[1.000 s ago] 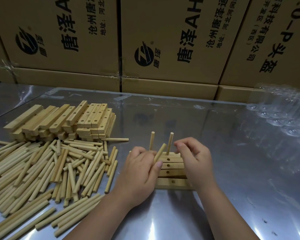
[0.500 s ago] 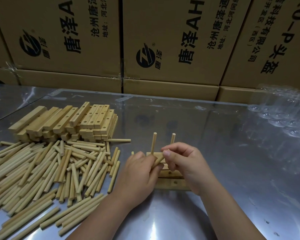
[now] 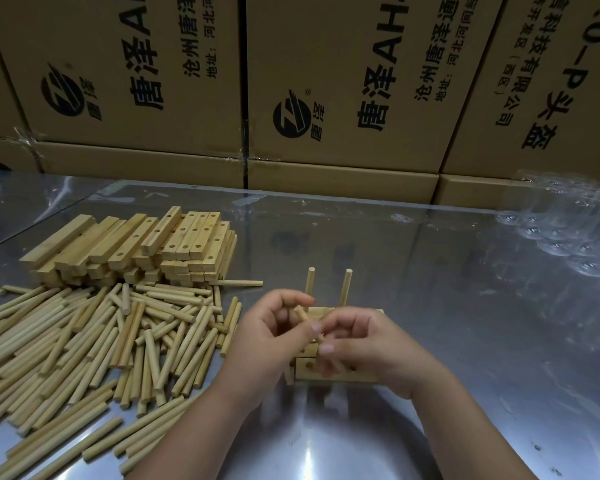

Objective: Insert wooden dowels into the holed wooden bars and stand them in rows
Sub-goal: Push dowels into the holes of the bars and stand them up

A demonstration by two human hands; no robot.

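Note:
A few holed wooden bars (image 3: 329, 374) lie side by side on the metal table, partly hidden under my hands. Two dowels (image 3: 310, 285) (image 3: 346, 287) stand upright in the farthest bar (image 3: 326, 311). Just above the bars, my left hand (image 3: 267, 341) and my right hand (image 3: 374, 348) both pinch one tilted dowel (image 3: 305, 317). Its upper end points toward my left fingers and its lower end runs under my right fingers. A second dowel end (image 3: 288, 375) sticks out below my left hand.
A large loose pile of dowels (image 3: 94, 344) covers the table's left side, with a stack of holed bars (image 3: 136, 247) behind it. Cardboard boxes (image 3: 343, 81) wall off the back edge. Crinkled clear plastic (image 3: 568, 233) lies at the far right.
My right hand left the bars and took hold of the dowel that my left hand was holding. Both hands have risen slightly over the bars.

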